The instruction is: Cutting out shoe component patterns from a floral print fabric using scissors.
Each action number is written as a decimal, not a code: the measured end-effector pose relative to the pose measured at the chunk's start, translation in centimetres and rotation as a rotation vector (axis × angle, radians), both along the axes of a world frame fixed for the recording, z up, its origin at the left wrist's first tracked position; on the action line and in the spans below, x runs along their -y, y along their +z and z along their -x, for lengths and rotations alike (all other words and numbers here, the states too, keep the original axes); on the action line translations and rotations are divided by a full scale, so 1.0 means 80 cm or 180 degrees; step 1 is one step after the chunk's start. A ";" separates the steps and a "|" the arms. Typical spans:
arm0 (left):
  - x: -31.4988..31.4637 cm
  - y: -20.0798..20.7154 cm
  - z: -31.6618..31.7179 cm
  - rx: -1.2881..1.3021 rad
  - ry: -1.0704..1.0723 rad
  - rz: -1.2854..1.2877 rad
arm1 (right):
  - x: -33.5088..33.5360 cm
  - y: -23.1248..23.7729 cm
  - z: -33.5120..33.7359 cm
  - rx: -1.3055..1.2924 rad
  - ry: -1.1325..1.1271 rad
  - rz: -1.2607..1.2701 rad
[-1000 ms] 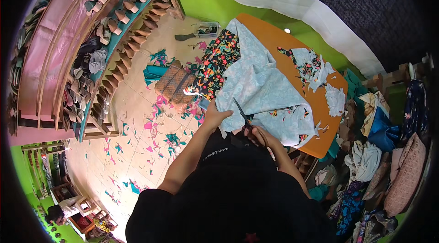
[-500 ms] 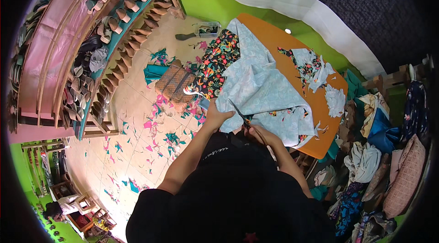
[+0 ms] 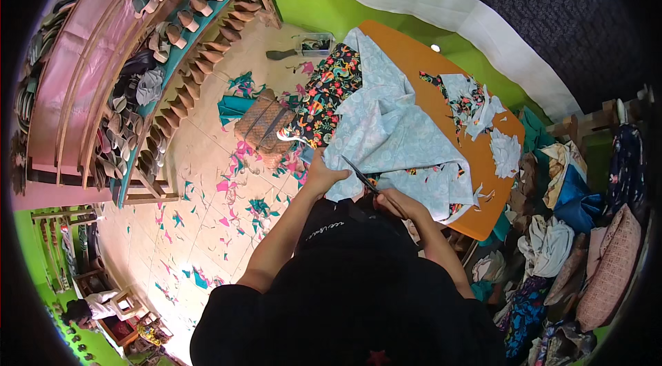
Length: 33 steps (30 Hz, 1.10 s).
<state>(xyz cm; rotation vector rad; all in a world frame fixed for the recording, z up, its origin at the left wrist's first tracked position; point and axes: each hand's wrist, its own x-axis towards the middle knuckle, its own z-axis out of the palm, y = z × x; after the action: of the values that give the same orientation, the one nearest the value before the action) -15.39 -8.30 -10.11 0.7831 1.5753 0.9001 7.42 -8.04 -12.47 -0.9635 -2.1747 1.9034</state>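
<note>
A pale blue patterned fabric is spread over the orange table, and part of it hangs off the left side. On its near left edge, my left hand is closed, gripping the cloth between thumb and fingers. My right hand is wrapped round the handles of a pair of dark scissors. Their blades point up and left over the cloth, close to my left thumb. A black floral fabric lies at the left of the blue one, over the table's edge.
Cut fabric scraps lie on the table's right part. Pink and teal scraps litter the tiled floor around a brown woven bag. Shoe racks stand at the left. Piled cloth fills the right side. A person is far left.
The scissors and my right hand have shifted slightly toward my body. My left hand keeps its grip on the fabric in almost the same place.
</note>
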 end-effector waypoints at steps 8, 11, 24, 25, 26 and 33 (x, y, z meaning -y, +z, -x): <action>0.003 0.000 0.013 0.0053 -0.0465 -0.0029 | -0.001 0.019 0.009 -0.0218 -0.0086 0.0289; 0.010 -0.029 0.028 -0.0018 -0.0529 0.0264 | 0.001 0.027 0.012 -0.0287 -0.0360 0.0634; 0.033 -0.012 0.064 -0.0050 -0.0312 0.0274 | 0.004 0.012 0.004 -0.0354 -0.0617 0.1302; 0.032 -0.008 0.068 -0.0076 -0.0249 0.0336 | 0.003 0.013 0.005 -0.0381 -0.0612 0.1318; 0.032 -0.005 0.072 -0.0101 -0.0188 0.0398 | 0.002 0.016 0.005 -0.0379 -0.0602 0.1318; 0.029 -0.014 0.040 0.3045 0.1322 -0.0497 | 0.001 0.018 0.021 -0.0454 -0.0675 0.1398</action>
<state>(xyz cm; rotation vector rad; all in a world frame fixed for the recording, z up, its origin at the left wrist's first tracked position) -18.62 -10.63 -11.25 0.0481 0.8112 1.4334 5.77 -8.15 -11.04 -1.0294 -1.5377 2.3037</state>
